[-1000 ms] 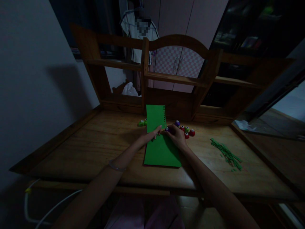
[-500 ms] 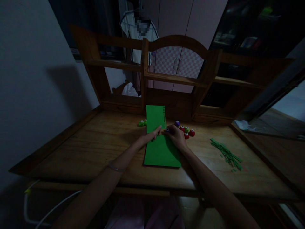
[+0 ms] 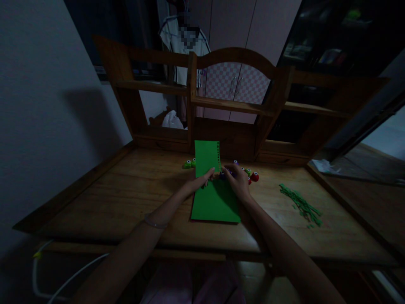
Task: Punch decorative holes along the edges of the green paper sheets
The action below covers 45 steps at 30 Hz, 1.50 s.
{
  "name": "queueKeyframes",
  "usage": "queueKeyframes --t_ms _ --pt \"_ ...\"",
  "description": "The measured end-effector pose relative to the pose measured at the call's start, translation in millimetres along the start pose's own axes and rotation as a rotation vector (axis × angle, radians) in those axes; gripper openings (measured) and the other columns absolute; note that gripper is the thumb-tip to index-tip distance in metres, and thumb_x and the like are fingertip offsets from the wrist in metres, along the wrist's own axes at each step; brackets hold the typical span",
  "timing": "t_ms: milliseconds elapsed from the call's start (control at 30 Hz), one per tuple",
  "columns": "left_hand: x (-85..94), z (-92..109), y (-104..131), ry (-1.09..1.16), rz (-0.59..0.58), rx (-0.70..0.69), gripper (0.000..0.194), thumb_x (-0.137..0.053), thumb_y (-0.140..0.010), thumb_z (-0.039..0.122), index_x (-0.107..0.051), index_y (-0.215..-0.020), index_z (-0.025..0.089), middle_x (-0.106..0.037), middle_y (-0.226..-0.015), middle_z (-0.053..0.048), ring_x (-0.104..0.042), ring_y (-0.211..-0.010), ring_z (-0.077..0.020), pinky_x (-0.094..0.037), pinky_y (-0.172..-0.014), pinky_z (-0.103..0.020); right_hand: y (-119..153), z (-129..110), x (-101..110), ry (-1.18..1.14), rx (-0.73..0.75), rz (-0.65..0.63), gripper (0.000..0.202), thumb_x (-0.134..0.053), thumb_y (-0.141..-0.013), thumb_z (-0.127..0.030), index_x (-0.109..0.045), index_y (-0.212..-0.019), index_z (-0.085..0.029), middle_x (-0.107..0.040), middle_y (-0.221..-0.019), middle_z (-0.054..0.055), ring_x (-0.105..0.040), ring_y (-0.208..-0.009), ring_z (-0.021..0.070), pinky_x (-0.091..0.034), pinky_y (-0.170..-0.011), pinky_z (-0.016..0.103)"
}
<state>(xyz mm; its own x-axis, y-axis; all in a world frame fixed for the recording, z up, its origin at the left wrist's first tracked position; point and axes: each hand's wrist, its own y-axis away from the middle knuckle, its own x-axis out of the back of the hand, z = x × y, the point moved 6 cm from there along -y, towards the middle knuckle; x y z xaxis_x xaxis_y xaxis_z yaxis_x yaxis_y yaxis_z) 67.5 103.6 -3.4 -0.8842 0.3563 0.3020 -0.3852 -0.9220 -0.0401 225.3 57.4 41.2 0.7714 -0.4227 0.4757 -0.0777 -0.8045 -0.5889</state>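
Note:
Green paper (image 3: pixel 207 154) lies upright in front of me, with a row of small dark holes down its upper right edge. Its wider lower part (image 3: pixel 213 207) reaches toward the table's front. My left hand (image 3: pixel 205 177) rests across the middle, its fingers closed at the paper's right edge. Just right of it, my right hand (image 3: pixel 237 180) has its fingers around a small purple piece (image 3: pixel 222 175) with an eye-like spot, against the paper's edge. Shadow and fingers hide most of that piece. Behind this hand sit a red piece (image 3: pixel 255 176) and a green piece (image 3: pixel 248 172) with similar spots.
Two bright green pieces (image 3: pixel 187 164) stand left of the paper. A heap of thin green paper strips (image 3: pixel 302 204) lies on the wooden table (image 3: pixel 126 198) at right. A wooden shelf (image 3: pixel 232 103) rises along the back edge. The room is dim.
My right hand has shifted slightly, and its fingers sit differently around the purple piece. It now covers more of the red pieces behind it. My left hand and the paper are almost unmoved.

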Motion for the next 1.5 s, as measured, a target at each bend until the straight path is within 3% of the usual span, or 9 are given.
queueKeyframes --t_ms 233,800,1500 --pt "-1.3 -6 -8 -0.039 -0.008 -0.047 0.054 -0.031 -0.082 0.066 -0.051 -0.063 0.019 -0.040 -0.046 0.003 -0.038 -0.041 -0.0108 -0.032 -0.047 -0.024 0 3 0 -0.005 -0.018 0.032 0.028 -0.045 -0.088 -0.042 -0.062 -0.091 -0.020 -0.065 -0.091 0.007 -0.060 -0.086 0.0211 -0.045 -0.077 0.032" --pt "-0.6 -15 -13 -0.062 0.005 -0.002 0.055 -0.032 -0.080 0.068 -0.052 -0.066 0.019 -0.041 -0.047 0.003 -0.039 -0.042 -0.0119 -0.032 -0.046 -0.025 1 12 -2 0.000 -0.051 0.023 0.029 -0.044 -0.088 -0.041 -0.063 -0.091 -0.020 -0.065 -0.090 0.007 -0.059 -0.085 0.0213 -0.045 -0.076 0.032" --pt "-0.7 -11 -9 -0.032 -0.006 -0.031 0.054 -0.034 -0.079 0.068 -0.052 -0.066 0.019 -0.042 -0.048 0.003 -0.039 -0.042 -0.0116 -0.033 -0.047 -0.025 1 15 -3 -0.032 -0.069 0.021 0.026 -0.046 -0.086 -0.039 -0.063 -0.090 -0.020 -0.066 -0.090 0.007 -0.061 -0.084 0.0212 -0.047 -0.075 0.033"
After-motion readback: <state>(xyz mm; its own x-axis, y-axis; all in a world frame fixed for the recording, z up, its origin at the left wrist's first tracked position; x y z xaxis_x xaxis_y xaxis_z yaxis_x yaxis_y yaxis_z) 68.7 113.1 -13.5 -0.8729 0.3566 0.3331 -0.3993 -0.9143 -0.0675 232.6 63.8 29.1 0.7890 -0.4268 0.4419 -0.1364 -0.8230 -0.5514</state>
